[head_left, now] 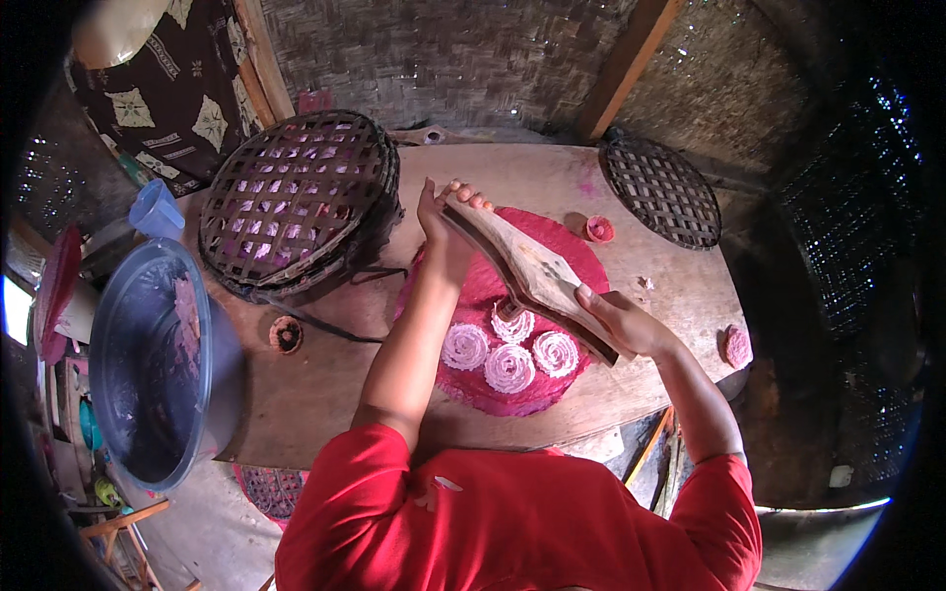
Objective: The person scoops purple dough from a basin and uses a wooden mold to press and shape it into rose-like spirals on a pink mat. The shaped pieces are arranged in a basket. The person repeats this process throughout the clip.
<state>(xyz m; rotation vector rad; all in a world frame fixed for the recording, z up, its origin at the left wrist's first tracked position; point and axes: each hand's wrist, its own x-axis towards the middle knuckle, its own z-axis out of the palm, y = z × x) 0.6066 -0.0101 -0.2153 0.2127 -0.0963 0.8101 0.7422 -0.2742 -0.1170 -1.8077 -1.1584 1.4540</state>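
Both my hands hold a long wooden press (pixel 527 276) over a round red mat (pixel 562 246) on the wooden table (pixel 325 384). My left hand (pixel 443 212) grips its far end. My right hand (pixel 621 320) grips its near end. Under the press, pale pink noodle-like coils (pixel 510 366) lie on the mat in several small round spirals; one coil (pixel 512 323) sits directly below the press's middle.
A stack of round woven trays (pixel 301 197) with pink coils inside stands at the table's left. A single woven tray (pixel 660 192) lies far right. A big grey-blue basin (pixel 148 364) sits at left. Small round pieces (pixel 599 229) (pixel 286 335) (pixel 736 347) lie on the table.
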